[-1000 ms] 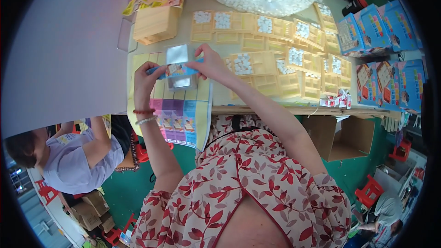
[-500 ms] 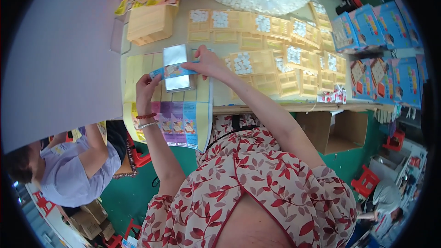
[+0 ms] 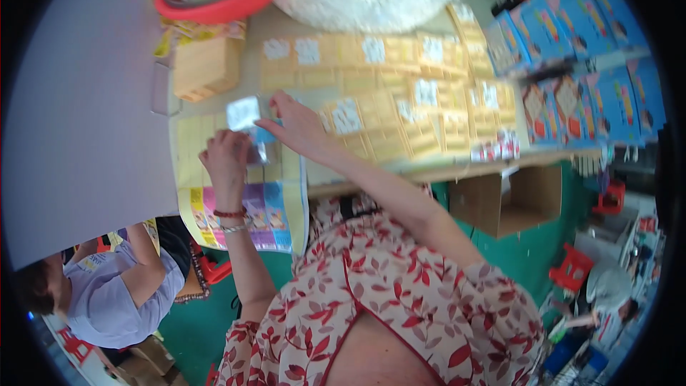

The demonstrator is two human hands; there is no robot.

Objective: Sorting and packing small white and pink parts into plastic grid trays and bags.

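The left hand (image 3: 227, 161) was held left of the frame's centre with its fingers bent and bunched, at the lower left of a small oblong box (image 3: 244, 113); whether the box was gripped by it could not be told through the blur. The right hand (image 3: 301, 130) was placed at the box's right side, its thumb and forefinger spread wide, the thumb tip brought close to a blue band (image 3: 266, 131) and the forefinger lifted beside the upper end. The box was thus flanked by both hands, its lower left part being covered by the left fingers.

A shiny, silvery-white face was shown at the box's upper end, the middle was crossed by the band, and a greyish, see-through look was given by the lower end.

Beneath the box a yellow sheet (image 3: 191, 157) was spread, its coloured printed blocks hung over the front edge of the table (image 3: 262, 23). Red and pale bracelets (image 3: 230, 213) were worn on the left wrist.

At upper left a wooden block (image 3: 206, 69) and a red basin (image 3: 214, 6) were seen; at top centre, a clear bag (image 3: 364, 0) filled with white pieces. Wooden trays (image 3: 379, 111), several partly filled with white pieces, were lined up across the centre. Blue cartons (image 3: 611, 107) were stacked at right.
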